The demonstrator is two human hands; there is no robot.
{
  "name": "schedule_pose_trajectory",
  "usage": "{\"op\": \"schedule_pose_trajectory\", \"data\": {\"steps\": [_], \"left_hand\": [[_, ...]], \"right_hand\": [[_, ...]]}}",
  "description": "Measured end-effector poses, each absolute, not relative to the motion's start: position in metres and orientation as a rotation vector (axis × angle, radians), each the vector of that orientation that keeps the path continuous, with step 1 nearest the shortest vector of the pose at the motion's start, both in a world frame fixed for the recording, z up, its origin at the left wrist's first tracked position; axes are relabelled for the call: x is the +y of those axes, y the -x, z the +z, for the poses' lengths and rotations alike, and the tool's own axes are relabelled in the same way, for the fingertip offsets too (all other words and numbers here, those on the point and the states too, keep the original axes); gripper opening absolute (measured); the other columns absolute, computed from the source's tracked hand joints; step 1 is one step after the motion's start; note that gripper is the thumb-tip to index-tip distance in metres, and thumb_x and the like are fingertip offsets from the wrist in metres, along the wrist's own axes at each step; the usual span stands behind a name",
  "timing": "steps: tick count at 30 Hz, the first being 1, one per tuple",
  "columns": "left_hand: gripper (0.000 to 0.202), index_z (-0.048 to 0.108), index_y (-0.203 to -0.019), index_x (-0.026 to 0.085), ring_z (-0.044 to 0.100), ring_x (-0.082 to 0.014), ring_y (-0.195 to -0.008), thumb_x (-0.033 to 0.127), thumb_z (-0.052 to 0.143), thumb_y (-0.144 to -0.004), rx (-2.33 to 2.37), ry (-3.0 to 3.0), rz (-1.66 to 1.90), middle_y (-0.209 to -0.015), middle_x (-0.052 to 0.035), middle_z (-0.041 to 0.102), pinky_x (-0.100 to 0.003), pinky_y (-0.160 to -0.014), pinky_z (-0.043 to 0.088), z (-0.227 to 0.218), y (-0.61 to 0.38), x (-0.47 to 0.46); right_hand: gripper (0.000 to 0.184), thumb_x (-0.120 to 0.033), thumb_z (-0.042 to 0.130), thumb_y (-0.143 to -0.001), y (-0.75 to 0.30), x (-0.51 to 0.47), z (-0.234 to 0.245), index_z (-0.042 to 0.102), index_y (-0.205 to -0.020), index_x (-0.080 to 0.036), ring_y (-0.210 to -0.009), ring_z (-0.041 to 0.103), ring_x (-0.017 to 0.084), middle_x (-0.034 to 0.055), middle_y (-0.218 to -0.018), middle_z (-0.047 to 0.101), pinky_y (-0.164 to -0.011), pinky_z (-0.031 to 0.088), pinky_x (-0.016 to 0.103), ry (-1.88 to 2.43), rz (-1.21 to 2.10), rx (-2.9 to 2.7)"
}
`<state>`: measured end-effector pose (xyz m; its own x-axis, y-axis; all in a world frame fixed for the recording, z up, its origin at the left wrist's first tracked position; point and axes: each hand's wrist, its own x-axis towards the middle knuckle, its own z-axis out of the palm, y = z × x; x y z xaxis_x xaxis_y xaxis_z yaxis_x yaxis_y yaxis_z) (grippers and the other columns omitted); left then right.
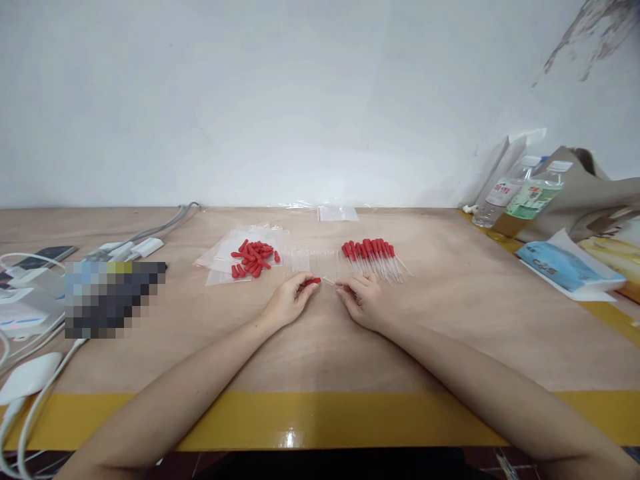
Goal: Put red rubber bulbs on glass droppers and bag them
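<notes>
Between the thumb and fingers of my left hand [291, 297] is a red rubber dropper bulb [313, 282], its end pointing right. My right hand [364, 301] pinches a thin clear glass dropper tube [329, 281], whose free end points toward the bulb with a small gap between them. Beyond my hands lies a row of clear glass tubes [313, 261]. A pile of loose red bulbs [254, 257] rests on clear plastic bags [220, 257] to the left. Several droppers with red bulbs fitted [373, 252] lie side by side to the right.
Chargers and white cables [35, 307] crowd the left side. Two plastic bottles [533, 197] lean at the back right, near a blue tissue pack [567, 267]. A small white packet [338, 213] lies by the wall. Yellow tape [300, 417] runs along the table's front edge.
</notes>
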<state>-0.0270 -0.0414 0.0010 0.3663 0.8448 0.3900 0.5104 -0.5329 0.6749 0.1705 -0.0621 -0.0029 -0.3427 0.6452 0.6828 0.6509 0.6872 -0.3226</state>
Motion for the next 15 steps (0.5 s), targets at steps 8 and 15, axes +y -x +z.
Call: {"op": "schedule_pose_trajectory", "data": {"steps": [8, 15], "left_hand": [[0.025, 0.060, -0.092, 0.016, 0.060, -0.0158, -0.079, 0.037, 0.053, -0.080, 1.139, -2.115, 1.022, -0.086, -0.0041, 0.065, -0.028, -0.072, 0.048, -0.005, 0.029, -0.040], [0.019, 0.062, -0.089, 0.017, 0.061, -0.0136, -0.076, 0.032, 0.052, -0.081, 1.012, -2.167, 0.962, -0.084, -0.0021, 0.066, -0.025, -0.071, 0.048, 0.001, 0.031, -0.047]], "right_hand": [[0.016, -0.024, 0.046, -0.084, -0.173, -0.059, -0.005, 0.060, -0.088, -0.016, -0.063, 0.053, 0.011, 0.0018, -0.072, 0.063, -0.069, 0.032, 0.030, 0.934, 0.082, -2.150], [0.016, -0.023, 0.048, -0.085, -0.184, -0.052, -0.001, 0.062, -0.092, -0.019, -0.069, 0.054, 0.012, 0.0013, -0.074, 0.063, -0.072, 0.030, 0.031, 0.879, 0.223, -2.275]]}}
